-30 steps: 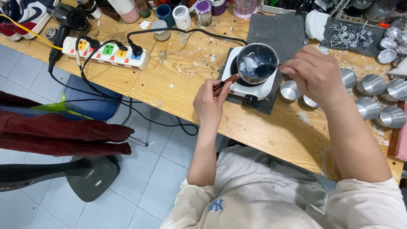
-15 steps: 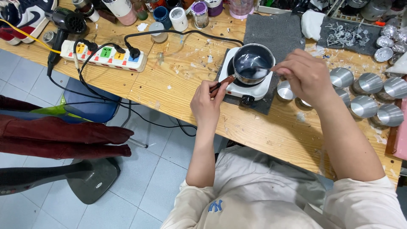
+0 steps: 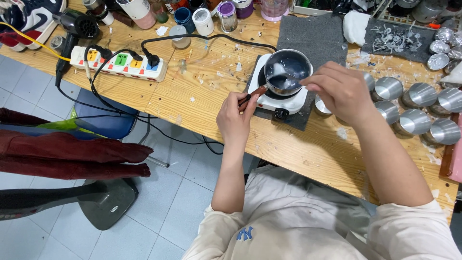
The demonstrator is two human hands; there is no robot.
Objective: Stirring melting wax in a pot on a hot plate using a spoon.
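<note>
Bright, even overhead light flooding worktop [image 3: 207, 91]; shadows lying soft and short under hands. Glare glinting off metal cups [image 3: 418, 120] near right edge and off saucepan [image 3: 287, 67] rim. Focus holding sharp throughout; wide-angle lens bending worktop edges slightly toward corners.

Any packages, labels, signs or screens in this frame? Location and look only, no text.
No signs or screens.
White jar: back edge of the bench, round, white with a dark rim.
Blue jar: left of the white jar, round, dark blue.
Purple-lidded jar: right of the white jar, clear glass.
Power strip: bench left, long, white, coloured socket panels.
</note>
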